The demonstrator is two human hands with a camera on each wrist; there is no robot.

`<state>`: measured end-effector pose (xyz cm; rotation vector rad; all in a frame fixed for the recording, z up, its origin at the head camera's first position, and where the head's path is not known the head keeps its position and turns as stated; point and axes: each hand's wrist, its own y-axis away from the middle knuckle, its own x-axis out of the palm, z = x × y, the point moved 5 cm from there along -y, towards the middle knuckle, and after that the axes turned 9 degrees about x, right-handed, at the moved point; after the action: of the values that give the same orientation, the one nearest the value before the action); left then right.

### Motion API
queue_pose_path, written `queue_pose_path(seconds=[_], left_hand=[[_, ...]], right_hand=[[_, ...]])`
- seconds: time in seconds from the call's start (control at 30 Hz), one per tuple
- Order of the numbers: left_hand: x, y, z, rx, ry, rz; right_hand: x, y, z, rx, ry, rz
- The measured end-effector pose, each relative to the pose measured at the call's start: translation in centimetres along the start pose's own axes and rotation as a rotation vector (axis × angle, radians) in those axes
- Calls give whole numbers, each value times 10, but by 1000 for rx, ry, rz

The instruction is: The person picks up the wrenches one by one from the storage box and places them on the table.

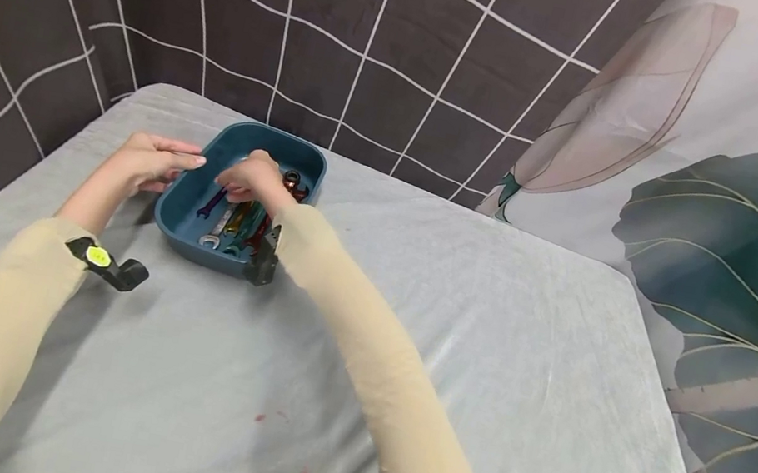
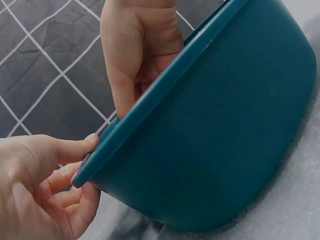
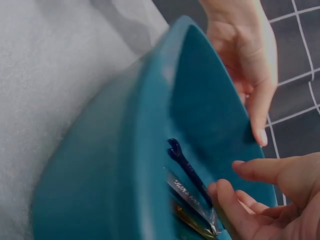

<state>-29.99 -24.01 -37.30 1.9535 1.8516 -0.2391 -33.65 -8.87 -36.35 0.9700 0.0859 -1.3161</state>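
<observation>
A blue-green plastic bin point(image 1: 199, 239) stands near the table's far left corner with several coloured wrenches inside. My left hand point(image 1: 145, 160) pinches the bin's left rim; in the left wrist view the thumb lies over the edge and the fingers curl beneath it. My right hand point(image 1: 256, 177) reaches down into the bin. In the right wrist view its thumb and fingers stand apart, fingertips beside the ends of a dark purple wrench point(image 3: 187, 167) and a silver wrench point(image 3: 187, 195). A gold wrench point(image 3: 192, 222) lies alongside. Whether the fingertips touch them is hard to tell.
A grey cloth covers the table point(image 1: 484, 331). Behind the bin hangs a dark curtain with white grid lines point(image 1: 328, 50); a leaf-patterned curtain point(image 1: 742, 250) hangs at the right. Black camera mounts sit on both wrists, the right one beside the bin's front wall.
</observation>
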Motion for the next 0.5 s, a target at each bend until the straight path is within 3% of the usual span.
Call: queue_pose_path(seconds=[0.27, 0.5], left_hand=[[0, 1, 1, 4, 26, 8], [1, 0, 1, -6, 33, 7]], right_hand=[[-1, -3, -1, 21, 32, -91], [0, -4, 0, 13, 138, -154]])
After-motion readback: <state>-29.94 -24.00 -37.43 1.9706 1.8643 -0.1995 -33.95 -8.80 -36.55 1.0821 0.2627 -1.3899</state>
